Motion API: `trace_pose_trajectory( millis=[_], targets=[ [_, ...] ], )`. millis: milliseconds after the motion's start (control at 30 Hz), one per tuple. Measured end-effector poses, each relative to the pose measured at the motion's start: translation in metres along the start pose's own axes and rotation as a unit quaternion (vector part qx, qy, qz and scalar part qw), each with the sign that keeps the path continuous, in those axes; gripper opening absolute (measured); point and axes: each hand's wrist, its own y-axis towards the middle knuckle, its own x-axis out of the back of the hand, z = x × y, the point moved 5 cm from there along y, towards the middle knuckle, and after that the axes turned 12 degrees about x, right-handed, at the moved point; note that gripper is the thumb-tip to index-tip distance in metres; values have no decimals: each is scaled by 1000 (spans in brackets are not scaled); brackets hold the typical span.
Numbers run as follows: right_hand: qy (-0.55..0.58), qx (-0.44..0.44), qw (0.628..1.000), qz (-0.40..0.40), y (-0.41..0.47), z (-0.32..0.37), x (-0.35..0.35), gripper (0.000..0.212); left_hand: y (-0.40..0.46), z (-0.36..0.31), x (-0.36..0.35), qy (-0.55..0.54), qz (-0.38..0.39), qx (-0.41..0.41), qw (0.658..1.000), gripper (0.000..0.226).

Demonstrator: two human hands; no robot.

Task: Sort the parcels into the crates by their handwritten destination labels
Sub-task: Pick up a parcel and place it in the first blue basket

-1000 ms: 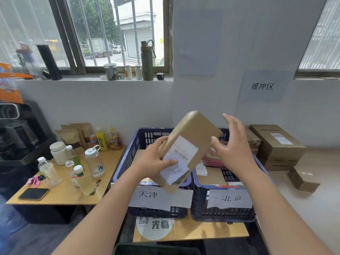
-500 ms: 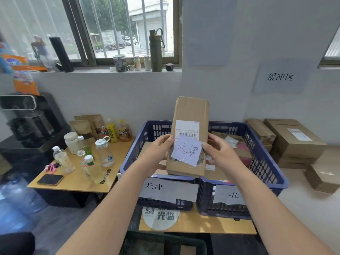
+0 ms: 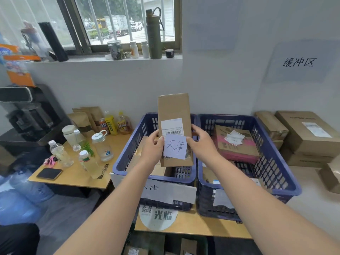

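Observation:
I hold a long brown cardboard parcel (image 3: 173,109) upright over the left blue crate (image 3: 128,168). A white slip on its front reads 天津, below a printed barcode label. My left hand (image 3: 152,150) grips its left edge and my right hand (image 3: 201,143) grips its right edge. The left crate carries a paper sign reading 天津 (image 3: 165,190) and holds brown parcels, partly hidden by my arm. The right blue crate (image 3: 272,162) holds a brown and pink box (image 3: 237,144) with white slips on top; my right forearm partly covers its paper sign (image 3: 222,198).
Stacked cardboard boxes (image 3: 305,133) stand at the right by the wall. A low wooden table (image 3: 73,177) at the left carries several bottles, snack bags and a phone (image 3: 49,173). A wall sign (image 3: 298,62) hangs above the boxes. Blue water jugs (image 3: 16,205) lie on the floor.
The parcel has turned from a tilt to upright with its label facing me, and both hands now grip its sides. The view has shifted closer and slightly left over the crates.

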Motion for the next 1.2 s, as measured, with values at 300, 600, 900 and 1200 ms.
trace_pose_trajectory(
  millis=[300, 600, 900, 1200],
  targets=[
    [-159, -116, 980, 42, 37, -70, -56, 75, 84, 39, -17, 89, 61, 53, 993, 33],
    [-375, -229, 880, 179, 57, -96, -95, 59, 127, 57, -37, 277, 107, 12, 955, 41],
    [-462, -262, 810, 249, 56, -102, -120, 69, 138, 68, -42, 358, 120, -7, 926, 44],
    [-454, -274, 805, 265, 53, -116, -132, 105, 142, 87, -44, 397, 141, 24, 907, 42]
  ],
)
